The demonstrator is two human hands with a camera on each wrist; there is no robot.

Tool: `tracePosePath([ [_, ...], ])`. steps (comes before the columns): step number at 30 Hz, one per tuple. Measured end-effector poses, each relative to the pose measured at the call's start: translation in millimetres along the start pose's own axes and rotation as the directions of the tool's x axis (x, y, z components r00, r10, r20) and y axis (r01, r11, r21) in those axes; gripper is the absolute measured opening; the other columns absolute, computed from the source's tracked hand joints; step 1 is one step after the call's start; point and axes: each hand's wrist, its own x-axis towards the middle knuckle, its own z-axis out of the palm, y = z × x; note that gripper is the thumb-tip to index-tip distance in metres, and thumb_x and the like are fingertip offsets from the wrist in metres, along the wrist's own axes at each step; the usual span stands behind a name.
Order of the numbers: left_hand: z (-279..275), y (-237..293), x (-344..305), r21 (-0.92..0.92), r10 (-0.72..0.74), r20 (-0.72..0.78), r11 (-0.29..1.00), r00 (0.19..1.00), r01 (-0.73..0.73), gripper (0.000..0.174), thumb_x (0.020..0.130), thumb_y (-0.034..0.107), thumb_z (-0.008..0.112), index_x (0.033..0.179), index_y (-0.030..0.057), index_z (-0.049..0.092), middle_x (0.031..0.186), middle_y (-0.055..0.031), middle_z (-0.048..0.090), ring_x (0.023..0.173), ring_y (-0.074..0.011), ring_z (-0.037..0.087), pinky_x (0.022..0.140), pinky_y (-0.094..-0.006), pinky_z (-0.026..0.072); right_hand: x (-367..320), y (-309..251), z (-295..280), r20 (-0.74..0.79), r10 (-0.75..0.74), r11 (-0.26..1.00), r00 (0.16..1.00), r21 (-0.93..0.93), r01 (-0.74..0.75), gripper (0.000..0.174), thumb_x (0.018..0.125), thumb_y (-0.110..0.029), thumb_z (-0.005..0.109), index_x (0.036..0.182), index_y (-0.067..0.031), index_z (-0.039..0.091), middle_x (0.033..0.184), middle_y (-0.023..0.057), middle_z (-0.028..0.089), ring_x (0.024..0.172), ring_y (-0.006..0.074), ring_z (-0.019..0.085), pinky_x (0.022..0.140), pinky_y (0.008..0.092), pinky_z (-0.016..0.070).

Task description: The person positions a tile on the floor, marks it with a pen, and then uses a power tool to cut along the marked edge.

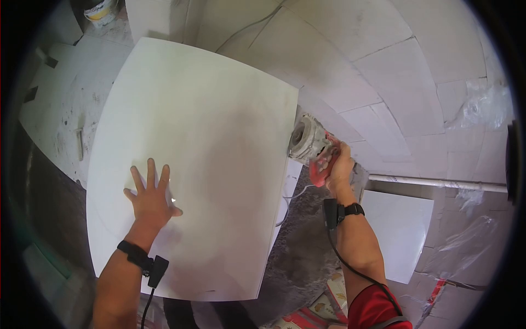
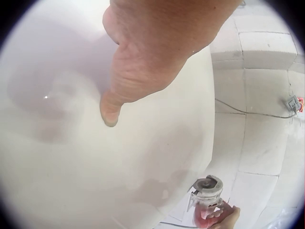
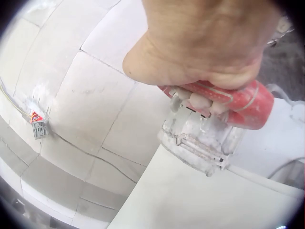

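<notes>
A large glossy white tile (image 1: 192,109) spreads out below me in the head view. My left hand (image 1: 150,203) rests on its left part with fingers spread; the left wrist view shows just the thumb (image 2: 110,114) and heel, the other fingers being hidden. At the tile's right edge, my right hand (image 1: 342,167) grips the red body of a dusty handheld tile cutter (image 1: 307,141). Its grey metal base overlaps the edge of the tile in the right wrist view. The left wrist view shows the round blade housing (image 2: 207,185) facing up.
A power cord (image 1: 298,193) trails from the cutter beside the tile. A smaller white tile (image 1: 397,230) and a white pipe (image 1: 438,182) are at right. Tiled wall surfaces with a socket box (image 3: 39,128) stand close by. A bucket (image 1: 101,13) is at far left, printed bags (image 1: 309,315) below.
</notes>
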Motion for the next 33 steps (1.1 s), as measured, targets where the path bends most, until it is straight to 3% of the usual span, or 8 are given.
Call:
tracePosePath([
  [2, 3.7, -1.8, -0.4, -0.006, 0.019, -0.027, 1.0, 0.999, -0.02, 0.117, 0.059, 0.045, 0.085, 0.152, 0.0208, 0.019, 0.159, -0.0124, 0.004, 0.142, -0.0499, 0.003, 0.097, -0.0716, 0.0314, -1.5, -1.1, -1.6, -0.028, 0.021, 1.0, 0.999, -0.013, -0.022, 0.037, 0.095, -0.028, 0.044, 0.105, -0.0009, 0.066, 0.065, 0.003, 0.053, 0.044, 0.0125, 0.046, 0.037, 0.0259, 0.0383],
  [6, 6.2, -4.3, 0.7, -0.004, 0.026, -0.051, 1.0, 0.998, -0.026, 0.117, 0.057, 0.045, 0.086, 0.151, 0.022, 0.02, 0.159, -0.0115, 0.004, 0.142, -0.0497, 0.003, 0.097, -0.0716, 0.0314, -3.2, -2.7, -3.5, -0.016, 0.08, 0.996, 0.997, -0.034, -0.08, 0.036, 0.094, -0.027, 0.045, 0.106, -0.0011, 0.066, 0.065, 0.0024, 0.052, 0.046, 0.0124, 0.048, 0.038, 0.0265, 0.0393],
  [21, -10.7, -0.9, 21.4, -0.017, 0.001, -0.056, 1.0, 0.998, -0.002, 0.118, 0.056, 0.042, 0.087, 0.151, 0.0262, 0.02, 0.16, -0.0077, 0.005, 0.143, -0.0467, 0.003, 0.098, -0.0712, 0.0303, 18.7, -12.9, 12.6, 0.053, 0.057, 0.989, 0.997, -0.138, -0.049, 0.04, 0.092, -0.032, 0.044, 0.104, -0.0011, 0.067, 0.066, 0.0032, 0.051, 0.05, 0.0137, 0.049, 0.041, 0.0286, 0.04],
  [30, -14.8, 0.1, 24.0, -0.028, -0.011, -0.044, 1.0, 0.999, 0.01, 0.118, 0.055, 0.04, 0.088, 0.151, 0.0271, 0.02, 0.16, -0.0069, 0.005, 0.143, -0.0457, 0.003, 0.1, -0.0703, 0.0303, 28.3, -5.7, 6.9, -0.054, 0.077, 0.986, 0.996, -0.145, -0.084, 0.04, 0.09, -0.033, 0.046, 0.103, -0.0021, 0.068, 0.072, 0.0047, 0.055, 0.055, 0.015, 0.052, 0.046, 0.0279, 0.0422],
  [33, -14.7, -0.2, 24.8, -0.039, -0.014, -0.039, 0.999, 0.999, 0.013, 0.118, 0.055, 0.039, 0.088, 0.151, 0.0277, 0.02, 0.16, -0.0064, 0.005, 0.144, -0.0451, 0.003, 0.1, -0.0703, 0.0301, 28.4, -5.2, 5.7, 0.04, 0.099, 0.989, 0.994, -0.112, -0.094, 0.038, 0.09, -0.034, 0.048, 0.099, -0.0021, 0.066, 0.07, 0.0054, 0.055, 0.052, 0.0159, 0.052, 0.043, 0.029, 0.0422],
])
